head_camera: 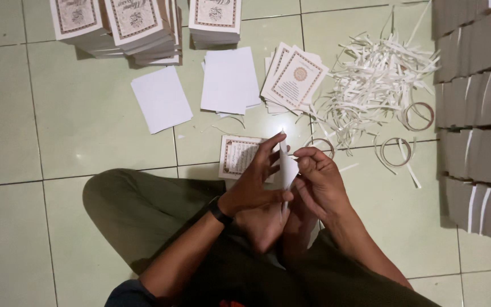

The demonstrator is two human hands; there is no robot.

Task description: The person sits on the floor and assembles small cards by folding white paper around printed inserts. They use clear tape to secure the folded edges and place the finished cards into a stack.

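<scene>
The pale green tiled floor [86, 113] spreads out on all sides of the fingers. Far to the right of them stand tall stacks of grey-brown booklets with white edges [478, 113]. Well beyond the fingertips, at the top, sit piles of white cards with brown ornamental borders [137, 23]. Up and to the right of the fingers lies a heap of white paper strips [370, 85], and straight ahead of them a fanned bundle of the same bordered cards [294, 77], with blank white sheets [228, 79] to its left. Just behind the left fingers one bordered card [237, 154] lies flat. The left hand [254, 185] and right hand [319, 182] both have their fingers closed on a folded white paper sheet [287, 167], held upright between them above the person's bare feet [268, 224].
</scene>
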